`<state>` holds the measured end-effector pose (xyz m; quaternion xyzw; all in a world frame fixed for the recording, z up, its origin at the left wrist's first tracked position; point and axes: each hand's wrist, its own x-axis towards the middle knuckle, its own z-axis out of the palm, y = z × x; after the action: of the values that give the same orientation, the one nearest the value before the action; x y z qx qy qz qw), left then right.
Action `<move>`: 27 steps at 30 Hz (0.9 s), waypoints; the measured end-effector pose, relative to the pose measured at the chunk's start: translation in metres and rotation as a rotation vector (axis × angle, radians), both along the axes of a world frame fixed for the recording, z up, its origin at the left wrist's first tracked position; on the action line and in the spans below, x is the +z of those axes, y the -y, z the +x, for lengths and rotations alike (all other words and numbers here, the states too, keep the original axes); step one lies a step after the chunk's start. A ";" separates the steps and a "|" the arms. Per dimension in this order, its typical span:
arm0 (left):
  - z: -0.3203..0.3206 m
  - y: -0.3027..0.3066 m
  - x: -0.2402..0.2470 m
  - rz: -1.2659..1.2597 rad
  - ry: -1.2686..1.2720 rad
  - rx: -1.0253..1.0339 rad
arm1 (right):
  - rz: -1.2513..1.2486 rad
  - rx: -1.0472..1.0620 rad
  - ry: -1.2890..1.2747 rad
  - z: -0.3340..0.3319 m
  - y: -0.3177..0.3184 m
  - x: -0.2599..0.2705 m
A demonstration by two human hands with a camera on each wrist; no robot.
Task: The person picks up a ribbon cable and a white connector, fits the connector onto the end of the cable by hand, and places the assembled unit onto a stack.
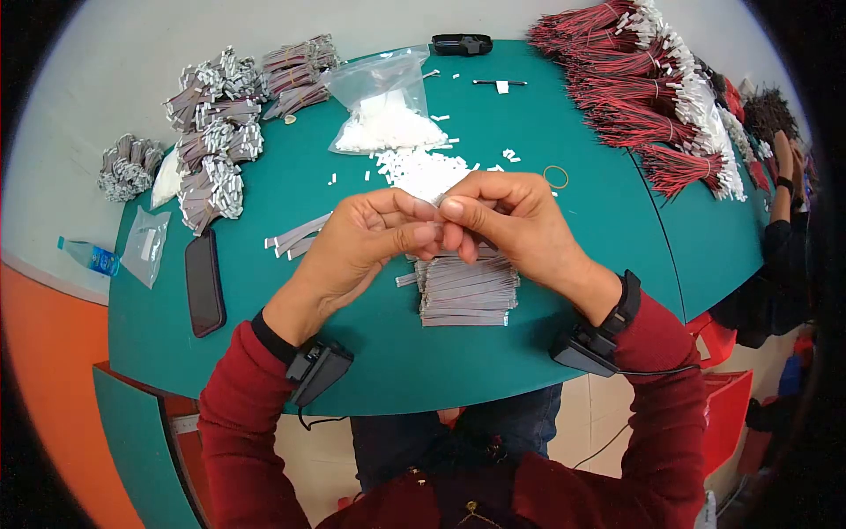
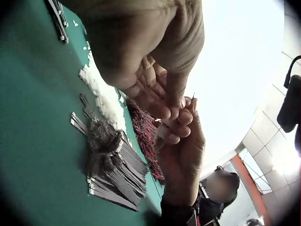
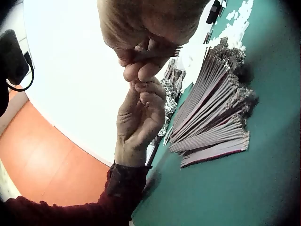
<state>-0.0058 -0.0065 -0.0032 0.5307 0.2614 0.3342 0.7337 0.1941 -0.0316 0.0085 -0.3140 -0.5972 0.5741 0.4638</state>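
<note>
My two hands meet at their fingertips above the middle of the table. My right hand [image 1: 520, 220] pinches a short grey ribbon cable [image 3: 164, 52], whose fine wire ends stick out past the fingers in the right wrist view. Thumb and forefinger of my left hand [image 1: 357, 238] pinch together right against the right fingertips; what lies between them is mostly hidden and I cannot tell its kind. Below the hands lies a stacked bundle of grey ribbon cables [image 1: 467, 291]. Just beyond them spreads a heap of small white connector housings [image 1: 423, 172].
Behind the heap stands an open plastic bag [image 1: 379, 115] of white housings. Bundled grey cables [image 1: 211, 189] and a phone [image 1: 205, 282] lie left, near a plastic bottle [image 1: 88, 256]. Red-black wire bundles [image 1: 634, 97] line the back right. Another person's hand [image 1: 787, 159] shows far right.
</note>
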 end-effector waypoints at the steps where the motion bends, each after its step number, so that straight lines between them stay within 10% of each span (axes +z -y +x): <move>1: 0.000 0.000 0.000 0.001 0.010 0.011 | -0.006 0.005 0.004 -0.001 0.001 0.001; 27: 0.000 0.000 0.004 0.150 -0.046 0.094 | -0.004 0.029 0.240 0.002 -0.001 0.002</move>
<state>-0.0055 -0.0063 0.0010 0.5789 0.2770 0.3744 0.6693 0.1958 -0.0306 0.0104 -0.3726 -0.6518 0.5401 0.3803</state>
